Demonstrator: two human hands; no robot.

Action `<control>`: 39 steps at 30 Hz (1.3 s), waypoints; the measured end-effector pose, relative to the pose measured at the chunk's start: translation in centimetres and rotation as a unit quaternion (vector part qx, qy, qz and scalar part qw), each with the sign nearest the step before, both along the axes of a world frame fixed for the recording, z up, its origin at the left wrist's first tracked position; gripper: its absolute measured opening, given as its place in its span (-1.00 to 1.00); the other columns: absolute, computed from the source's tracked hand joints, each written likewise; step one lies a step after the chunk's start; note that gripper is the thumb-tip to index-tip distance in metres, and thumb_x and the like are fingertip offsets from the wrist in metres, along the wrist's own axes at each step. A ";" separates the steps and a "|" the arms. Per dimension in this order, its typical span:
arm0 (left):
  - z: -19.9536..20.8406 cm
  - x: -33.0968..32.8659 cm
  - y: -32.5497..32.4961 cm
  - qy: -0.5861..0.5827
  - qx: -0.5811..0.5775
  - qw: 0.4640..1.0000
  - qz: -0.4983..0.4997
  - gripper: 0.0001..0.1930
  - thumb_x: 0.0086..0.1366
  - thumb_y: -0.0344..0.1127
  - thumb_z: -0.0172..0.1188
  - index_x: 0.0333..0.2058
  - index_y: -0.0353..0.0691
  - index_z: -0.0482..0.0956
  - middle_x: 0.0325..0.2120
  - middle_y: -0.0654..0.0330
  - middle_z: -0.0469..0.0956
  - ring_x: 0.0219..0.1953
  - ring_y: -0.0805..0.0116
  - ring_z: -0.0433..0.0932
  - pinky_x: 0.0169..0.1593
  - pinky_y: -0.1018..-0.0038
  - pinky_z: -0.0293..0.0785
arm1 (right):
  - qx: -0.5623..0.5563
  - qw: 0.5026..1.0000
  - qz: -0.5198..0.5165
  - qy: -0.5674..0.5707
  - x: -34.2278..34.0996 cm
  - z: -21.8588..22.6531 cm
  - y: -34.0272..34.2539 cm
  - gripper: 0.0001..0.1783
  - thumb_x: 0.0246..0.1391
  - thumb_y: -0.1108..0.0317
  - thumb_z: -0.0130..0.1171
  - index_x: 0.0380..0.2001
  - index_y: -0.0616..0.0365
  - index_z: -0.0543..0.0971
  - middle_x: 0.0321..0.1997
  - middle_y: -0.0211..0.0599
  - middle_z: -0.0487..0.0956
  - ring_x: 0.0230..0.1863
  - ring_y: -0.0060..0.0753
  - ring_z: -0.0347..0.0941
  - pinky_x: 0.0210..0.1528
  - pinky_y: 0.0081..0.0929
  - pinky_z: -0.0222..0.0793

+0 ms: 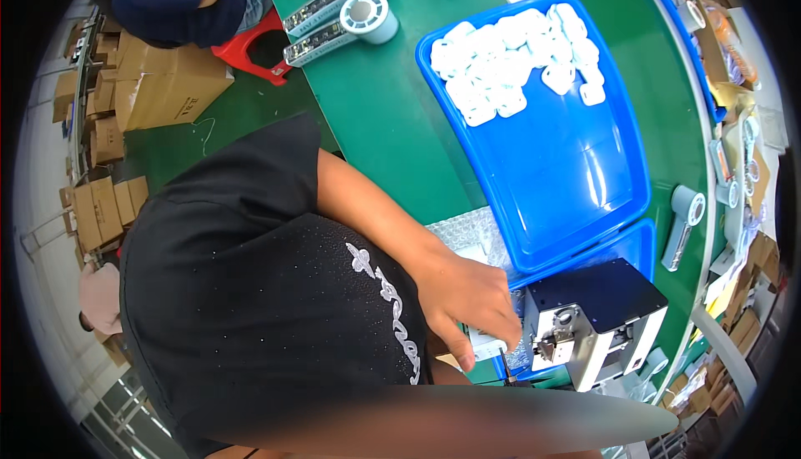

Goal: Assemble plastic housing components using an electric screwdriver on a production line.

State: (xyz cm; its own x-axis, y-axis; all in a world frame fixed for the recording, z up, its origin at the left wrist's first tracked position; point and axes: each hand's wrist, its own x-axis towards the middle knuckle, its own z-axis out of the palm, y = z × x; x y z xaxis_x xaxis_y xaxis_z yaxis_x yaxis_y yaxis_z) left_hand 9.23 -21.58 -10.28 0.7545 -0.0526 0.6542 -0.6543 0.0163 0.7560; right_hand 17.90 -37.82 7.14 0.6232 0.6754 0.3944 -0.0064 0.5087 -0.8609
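1. The left hand (471, 296) reached across the green desk (375, 117) from under a black sleeve, fingers spread and pointing down, its grip apart and pressing on a small white part (486, 344) that lay on bubble wrap (463, 229).
2. That white part sat at the near edge of the desk, just left of a black-and-white boxy machine (594, 319), with a thin dark tip showing just below the fingertips.
3. The right hand could not be made out; a blurred band covered the lower edge, so whether its grip was apart or together I cannot tell.
4. A large blue tray (576, 175) stood behind the machine, holding a heap of small white pieces (513, 58) in its far end.
5. A pale handheld fan (686, 221) lay right of the tray.
6. More fans (342, 12) lay in a row at the far end of the desk.
7. Another person sat on a red stool (254, 46) near stacked cardboard boxes (158, 83).
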 end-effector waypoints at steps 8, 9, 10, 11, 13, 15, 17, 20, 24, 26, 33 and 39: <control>5.8 -0.8 7.7 0.007 0.349 0.931 -0.109 -0.45 0.31 0.20 0.12 -0.13 -0.26 0.46 -0.36 -0.03 0.57 -0.30 -0.05 0.61 -0.32 0.14 0.50 | 0.029 0.991 -0.105 0.071 -1.4 -2.7 -1.0 -0.77 0.22 0.26 0.09 -0.24 0.16 0.34 -0.56 -0.38 0.42 -0.60 -0.43 0.41 -0.50 -0.37 0.41; 7.2 -0.1 9.6 -0.004 0.372 0.926 -0.055 -0.43 0.29 0.21 0.14 -0.11 -0.26 0.47 -0.35 0.01 0.57 -0.31 -0.01 0.61 -0.34 0.17 0.52 | 0.005 0.986 -0.155 0.065 -2.1 -3.9 -1.6 -0.68 0.20 0.20 0.15 -0.19 0.19 0.33 -0.59 -0.39 0.39 -0.62 -0.46 0.40 -0.52 -0.40 0.40; 8.1 2.7 11.1 -0.029 0.399 0.915 -0.052 -0.41 0.27 0.22 0.16 -0.08 -0.26 0.48 -0.35 0.05 0.57 -0.32 0.04 0.62 -0.35 0.20 0.55 | 0.011 0.976 -0.208 0.066 -4.4 -5.9 -2.9 -0.68 0.20 0.20 0.15 -0.19 0.19 0.33 -0.59 -0.39 0.39 -0.62 -0.46 0.40 -0.52 -0.40 0.40; 8.6 3.7 13.3 -0.018 0.392 0.919 0.026 -0.42 0.26 0.23 0.17 -0.08 -0.24 0.48 -0.31 0.06 0.58 -0.29 0.05 0.63 -0.32 0.19 0.55 | -0.049 0.951 -0.300 0.051 -4.5 -6.5 -2.5 -0.57 0.17 0.16 0.22 -0.11 0.22 0.32 -0.61 -0.41 0.36 -0.64 -0.51 0.37 -0.53 -0.46 0.38; 8.9 8.2 17.1 0.000 0.433 0.893 0.124 -0.44 0.25 0.21 0.19 -0.08 -0.20 0.49 -0.25 0.07 0.59 -0.24 0.07 0.64 -0.25 0.16 0.55 | -0.080 0.924 -0.373 0.034 -6.5 -9.3 -1.2 -0.55 0.16 0.18 0.24 -0.08 0.23 0.31 -0.59 -0.41 0.35 -0.63 -0.52 0.36 -0.52 -0.49 0.38; 8.3 12.6 21.7 0.006 0.467 0.860 0.205 -0.47 0.21 0.11 0.28 -0.07 -0.21 0.49 -0.20 0.05 0.59 -0.19 0.06 0.62 -0.17 0.15 0.52 | -0.175 0.900 -0.397 -0.030 -7.8 -10.2 0.6 -0.52 0.14 0.19 0.29 -0.07 0.22 0.31 -0.52 -0.35 0.41 -0.56 -0.46 0.39 -0.44 -0.45 0.40; 4.5 20.1 26.6 -0.058 0.506 0.833 0.213 -0.41 0.25 0.09 0.25 0.04 -0.27 0.43 -0.12 -0.07 0.56 -0.10 -0.07 0.56 -0.08 0.11 0.48 | -0.264 0.848 -0.452 -0.086 -9.3 -11.6 2.1 -0.49 0.11 0.19 0.34 -0.07 0.22 0.32 -0.44 -0.29 0.46 -0.49 -0.39 0.42 -0.35 -0.41 0.43; 1.5 25.0 30.8 0.082 0.646 0.735 0.189 -0.34 0.34 0.13 0.12 0.19 -0.29 0.32 0.01 -0.11 0.50 0.07 -0.13 0.47 0.07 0.05 0.39 | -0.272 0.888 -0.360 -0.092 -8.8 -13.0 3.2 -0.47 0.06 0.27 0.39 -0.05 0.23 0.32 -0.37 -0.22 0.50 -0.39 -0.36 0.48 -0.26 -0.38 0.45; 1.7 23.9 30.2 0.094 0.746 0.636 0.173 -0.35 0.36 0.14 0.10 0.21 -0.24 0.31 0.07 -0.01 0.48 0.20 -0.01 0.38 0.23 0.06 0.26 | -0.259 0.903 -0.343 0.016 -7.1 -11.9 6.6 -0.51 0.02 0.48 0.38 -0.05 0.20 0.34 -0.47 -0.25 0.52 -0.57 -0.48 0.42 -0.47 -0.51 0.38; 1.6 22.0 30.3 -0.145 0.575 0.732 0.335 -0.34 0.35 0.18 0.08 0.23 -0.17 0.32 0.13 0.07 0.44 0.28 0.08 0.30 0.32 0.07 0.12 | -0.258 0.914 -0.312 0.008 -6.3 -8.9 9.7 -0.51 0.03 0.45 0.38 -0.04 0.21 0.35 -0.48 -0.27 0.52 -0.58 -0.47 0.41 -0.46 -0.50 0.40; 9.1 -3.0 32.6 -0.094 0.374 0.801 0.458 -0.55 0.26 -0.19 0.28 0.02 -0.34 0.46 -0.05 -0.07 0.51 -0.03 0.05 0.52 0.03 0.36 0.43 | -0.483 0.764 -0.130 -0.407 -1.0 -9.6 24.1 -0.36 -0.14 0.34 0.49 -0.01 0.21 0.39 -0.33 0.07 0.64 -0.32 0.05 0.63 -0.24 -0.23 0.49; 3.2 -19.8 26.8 0.124 0.290 0.706 0.634 -0.48 0.16 -0.15 0.35 0.03 -0.30 0.48 -0.18 0.04 0.56 -0.14 0.10 0.55 -0.05 0.25 0.45 | -0.464 0.717 -0.047 -0.519 -1.3 -13.7 27.3 -0.29 -0.04 0.38 0.39 0.17 0.10 0.28 -0.15 0.07 0.62 -0.18 0.23 0.58 -0.19 -0.03 0.47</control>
